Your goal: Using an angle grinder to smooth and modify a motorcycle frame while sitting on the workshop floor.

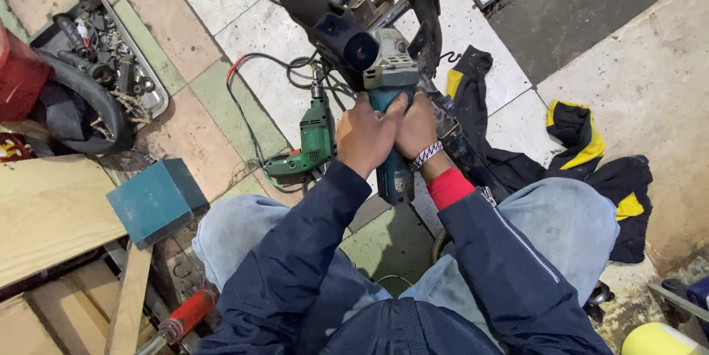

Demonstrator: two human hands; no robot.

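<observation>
An angle grinder (390, 104) with a teal body and grey head lies at centre, its long axis running near to far, head pointing away against a dark metal frame (354, 8). Both hands wrap the body side by side, fingers curled tight around it: left hand (367, 136) on the left, right hand (416, 126) on the right, equally near. A green drill (314, 141) lies just left on the tiled floor (221, 97); a dark jacket (583, 163) lies right.
</observation>
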